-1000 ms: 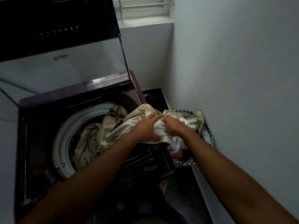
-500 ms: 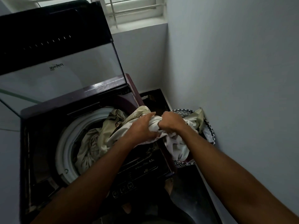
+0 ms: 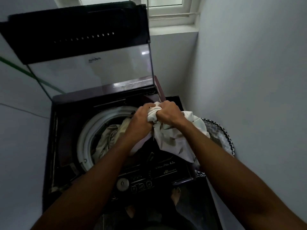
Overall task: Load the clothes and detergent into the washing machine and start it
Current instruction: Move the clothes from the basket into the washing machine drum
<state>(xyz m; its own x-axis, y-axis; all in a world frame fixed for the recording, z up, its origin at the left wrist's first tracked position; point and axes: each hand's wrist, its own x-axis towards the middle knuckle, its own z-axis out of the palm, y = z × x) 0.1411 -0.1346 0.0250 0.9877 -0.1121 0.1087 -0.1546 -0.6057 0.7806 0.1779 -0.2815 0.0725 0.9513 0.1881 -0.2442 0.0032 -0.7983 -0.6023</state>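
A dark top-loading washing machine point(image 3: 66, 146) stands open in front of me, its glass lid point(image 3: 93, 70) raised upright. Its white drum rim point(image 3: 86, 138) rings several crumpled pale clothes point(image 3: 106, 143) inside. A pale cream cloth point(image 3: 172, 140) is bunched up between both my hands above the machine's right side; its loose end hangs down over the control panel point(image 3: 157, 176). My left hand point(image 3: 141, 120) grips the bunch from the left. My right hand point(image 3: 167, 113) is a fist around it from the right. No detergent is in view.
A round laundry basket point(image 3: 222, 135) with a black-and-white patterned rim sits on the floor right of the machine, against the white wall point(image 3: 249, 80). A window point(image 3: 169, 9) is above the lid. A green hose point(image 3: 25, 72) runs along the left wall. My feet point(image 3: 176, 195) stand by the panel.
Both hands have closed on the cloth and lifted it, gathered, out of the basket and leftward over the machine. The view has tilted so the panel and lid show more.
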